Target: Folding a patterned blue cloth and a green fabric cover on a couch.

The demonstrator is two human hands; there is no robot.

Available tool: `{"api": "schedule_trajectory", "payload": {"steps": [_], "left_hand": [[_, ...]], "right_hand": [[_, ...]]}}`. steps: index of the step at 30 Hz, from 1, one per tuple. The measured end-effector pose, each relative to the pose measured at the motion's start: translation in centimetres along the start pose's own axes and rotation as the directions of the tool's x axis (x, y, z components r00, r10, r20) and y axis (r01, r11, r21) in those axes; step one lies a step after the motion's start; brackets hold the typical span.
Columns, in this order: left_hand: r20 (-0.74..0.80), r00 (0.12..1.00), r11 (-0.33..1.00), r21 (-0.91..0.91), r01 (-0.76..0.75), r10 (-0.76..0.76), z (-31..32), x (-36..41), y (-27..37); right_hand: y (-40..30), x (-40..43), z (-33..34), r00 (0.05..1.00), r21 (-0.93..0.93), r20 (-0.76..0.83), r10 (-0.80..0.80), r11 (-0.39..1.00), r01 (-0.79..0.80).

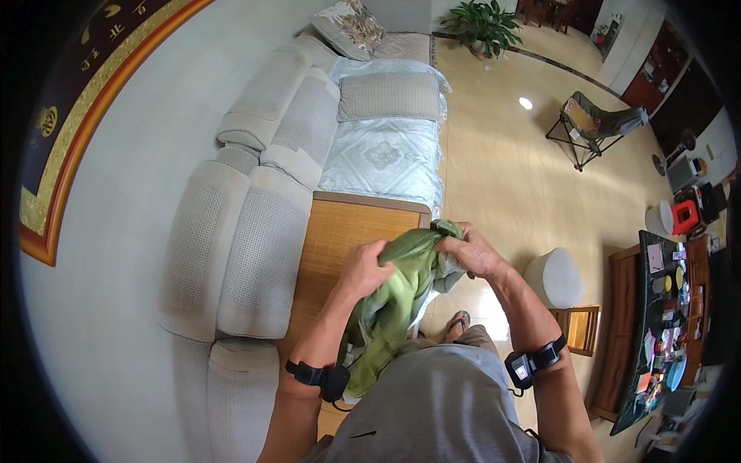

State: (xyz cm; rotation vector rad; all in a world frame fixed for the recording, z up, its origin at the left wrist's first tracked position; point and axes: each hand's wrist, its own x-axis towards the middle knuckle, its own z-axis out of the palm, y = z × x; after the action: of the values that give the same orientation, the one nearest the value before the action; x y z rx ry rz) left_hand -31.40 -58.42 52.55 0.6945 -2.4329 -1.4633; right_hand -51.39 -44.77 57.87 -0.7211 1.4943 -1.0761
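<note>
A crumpled green cloth item [399, 295], perhaps a garment, hangs between my two hands in front of my body. My left hand [367, 269] grips its left upper edge. Higher and to the right, my right hand [472, 252] holds a bunched part of it, where a darker green fold and a paler grey-green part show. The lower end drapes down beside my grey shirt, partly over the bamboo mat [359, 226] on the sofa seat. Parts of the fingers of both hands are hidden by the fabric.
A beige sofa [260, 249] runs along the left wall, with a pale blue seat cover [382, 156] and a cushion [389, 96]. To the right stand a round stool [554, 278], a small wooden stool [582, 330], a folding chair [596, 124] and a cluttered dark-topped table [631, 382].
</note>
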Motion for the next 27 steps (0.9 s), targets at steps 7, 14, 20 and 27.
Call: {"api": "schedule_trajectory", "payload": {"steps": [7,14,20,27], "left_hand": [[-0.705,0.709,0.874,0.341,0.346,-0.006,-3.2,-6.4,-10.2],[-0.865,0.499,0.992,0.018,0.128,-0.049,-14.0,-13.9,-8.0],[-0.906,0.329,0.888,-0.096,0.449,-0.264,-14.2,-18.2,-6.8],[-0.119,0.725,0.459,-0.839,0.293,-0.679,-0.6,-15.8,-7.1]], "right_hand": [[0.1,0.9,-0.9,0.97,0.05,-0.068,-0.235,0.97,0.239],[-5.8,4.9,1.0,0.888,-0.059,-0.206,-0.411,0.911,0.408],[-8.7,7.8,2.9,0.826,0.101,-0.188,-0.532,0.826,0.555],[4.9,7.6,1.0,0.946,-0.312,-0.246,-0.209,0.942,0.127]]}}
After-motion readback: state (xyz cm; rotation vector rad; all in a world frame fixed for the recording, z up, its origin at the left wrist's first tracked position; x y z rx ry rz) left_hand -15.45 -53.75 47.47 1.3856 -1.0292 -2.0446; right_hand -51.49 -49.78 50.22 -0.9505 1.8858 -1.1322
